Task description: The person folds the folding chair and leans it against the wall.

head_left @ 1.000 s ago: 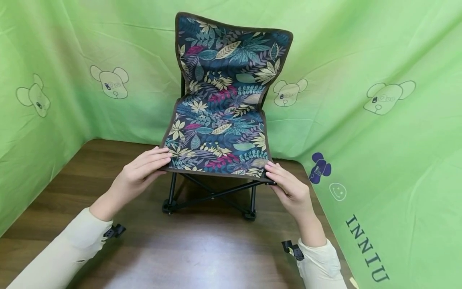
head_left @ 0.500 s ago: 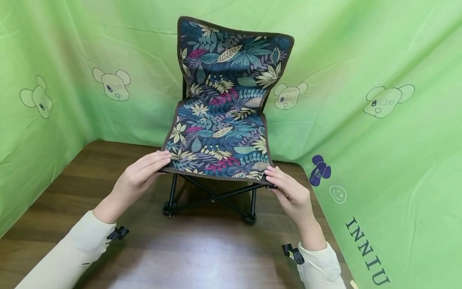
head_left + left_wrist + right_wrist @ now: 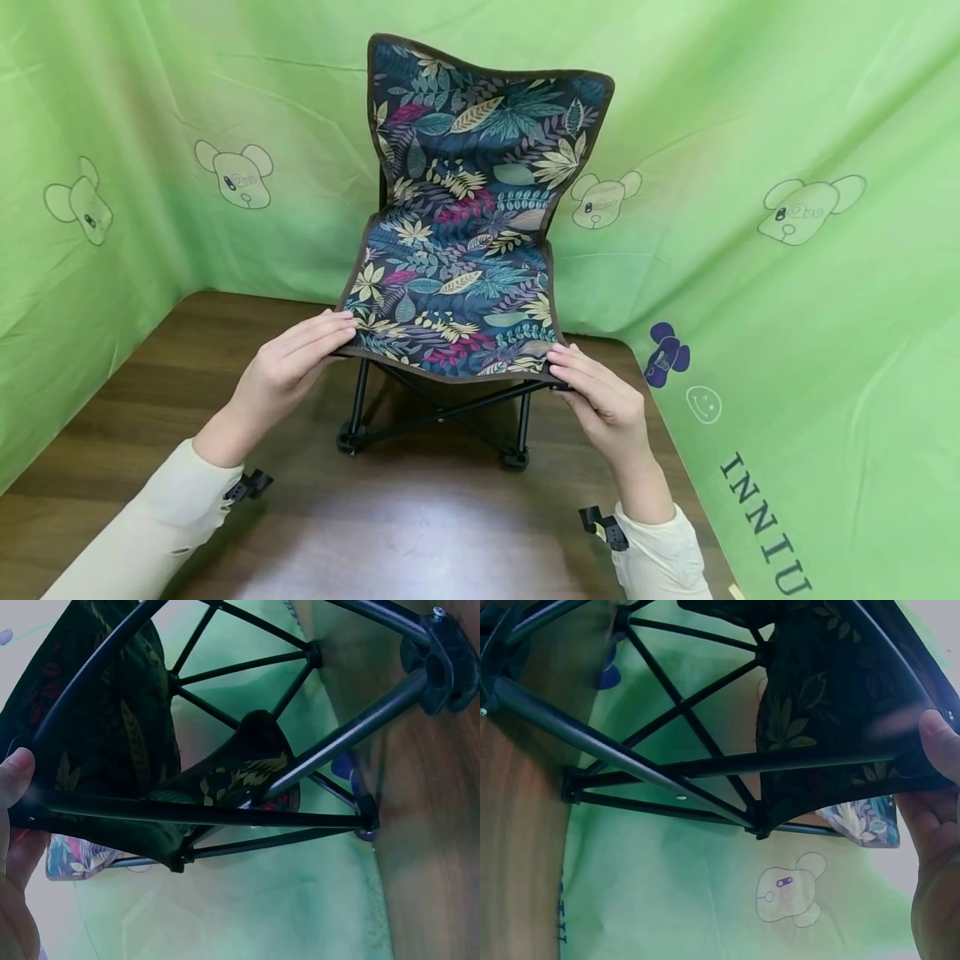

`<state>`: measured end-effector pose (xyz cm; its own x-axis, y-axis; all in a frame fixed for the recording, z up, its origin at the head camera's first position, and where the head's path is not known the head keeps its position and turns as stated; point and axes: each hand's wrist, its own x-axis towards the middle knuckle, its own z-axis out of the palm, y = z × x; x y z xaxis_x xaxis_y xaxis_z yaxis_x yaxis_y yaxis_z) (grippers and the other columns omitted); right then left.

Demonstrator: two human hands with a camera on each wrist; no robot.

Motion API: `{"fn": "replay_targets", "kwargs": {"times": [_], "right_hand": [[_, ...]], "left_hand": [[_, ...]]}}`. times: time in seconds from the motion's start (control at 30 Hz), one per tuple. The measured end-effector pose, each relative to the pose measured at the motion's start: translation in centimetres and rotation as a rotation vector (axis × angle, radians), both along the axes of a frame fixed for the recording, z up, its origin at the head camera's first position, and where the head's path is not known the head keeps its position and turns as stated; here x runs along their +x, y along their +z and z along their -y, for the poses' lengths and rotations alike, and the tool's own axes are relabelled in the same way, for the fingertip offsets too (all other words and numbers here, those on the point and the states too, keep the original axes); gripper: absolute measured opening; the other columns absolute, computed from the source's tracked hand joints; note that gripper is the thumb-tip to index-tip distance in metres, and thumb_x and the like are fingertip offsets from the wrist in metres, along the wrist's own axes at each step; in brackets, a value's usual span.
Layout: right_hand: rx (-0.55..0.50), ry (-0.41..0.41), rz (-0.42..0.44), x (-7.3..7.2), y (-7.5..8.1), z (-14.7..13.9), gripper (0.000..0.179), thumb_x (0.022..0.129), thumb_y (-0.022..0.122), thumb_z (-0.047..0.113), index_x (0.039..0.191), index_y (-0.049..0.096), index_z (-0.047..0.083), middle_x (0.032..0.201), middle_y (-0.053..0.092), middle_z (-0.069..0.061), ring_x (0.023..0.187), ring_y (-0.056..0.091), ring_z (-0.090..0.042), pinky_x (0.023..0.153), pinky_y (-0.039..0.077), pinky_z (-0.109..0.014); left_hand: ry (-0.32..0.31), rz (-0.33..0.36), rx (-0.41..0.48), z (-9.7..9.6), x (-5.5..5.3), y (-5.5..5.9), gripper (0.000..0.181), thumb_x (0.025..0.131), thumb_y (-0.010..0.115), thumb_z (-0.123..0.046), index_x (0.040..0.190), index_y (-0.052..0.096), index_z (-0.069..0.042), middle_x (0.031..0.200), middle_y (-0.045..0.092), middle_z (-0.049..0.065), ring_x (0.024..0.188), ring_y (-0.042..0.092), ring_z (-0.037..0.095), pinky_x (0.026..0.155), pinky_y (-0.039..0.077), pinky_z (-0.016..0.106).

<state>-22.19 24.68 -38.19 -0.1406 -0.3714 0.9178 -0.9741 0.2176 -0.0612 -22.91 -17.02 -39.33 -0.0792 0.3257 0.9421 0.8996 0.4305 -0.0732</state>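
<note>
A folding camping chair (image 3: pixel 457 242) with dark leaf-print fabric and brown edging stands unfolded on the wooden table. Its seat faces me and its backrest rises behind. My left hand (image 3: pixel 288 358) grips the seat's front left corner, fingers on top and thumb beneath. At the front right corner my right hand (image 3: pixel 603 400) holds on the same way. In the left wrist view the left thumb (image 3: pixel 19 765) lies by the corner where black tubes meet. The right thumb (image 3: pixel 937 735) presses at the matching corner in the right wrist view. Crossed black legs (image 3: pixel 679 709) show under the seat.
Green cloth (image 3: pixel 750 108) printed with bear heads hangs behind the chair and along both sides. The brown wooden tabletop (image 3: pixel 420 533) extends in front of the chair feet. Black camera mounts (image 3: pixel 251 485) sit on both wrists over pale sleeves.
Both hands keep their hold on the seat's front corners. The front edge of the seat fabric now sags more in the middle, and the feet have shifted slightly. The view has tilted a little.
</note>
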Motion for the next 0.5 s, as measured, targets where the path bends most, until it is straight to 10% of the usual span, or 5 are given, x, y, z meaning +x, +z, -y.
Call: {"fn": "replay_targets", "kwargs": {"times": [0.5], "right_hand": [[-0.043, 0.053, 0.045, -0.4, 1.8, 0.7, 0.019, 0.089, 0.075, -0.004, 0.101, 0.072, -0.018, 0.111, 0.070, -0.034, 0.117, 0.068, -0.041, 0.108, 0.048, -0.052]], "left_hand": [[0.021, -0.028, -0.022, -0.8, 0.2, 2.2, 0.025, 0.106, 0.054, -0.005, 0.114, 0.073, 0.009, 0.116, 0.074, 0.022, 0.105, 0.071, 0.041, 0.102, 0.053, 0.049]]}}
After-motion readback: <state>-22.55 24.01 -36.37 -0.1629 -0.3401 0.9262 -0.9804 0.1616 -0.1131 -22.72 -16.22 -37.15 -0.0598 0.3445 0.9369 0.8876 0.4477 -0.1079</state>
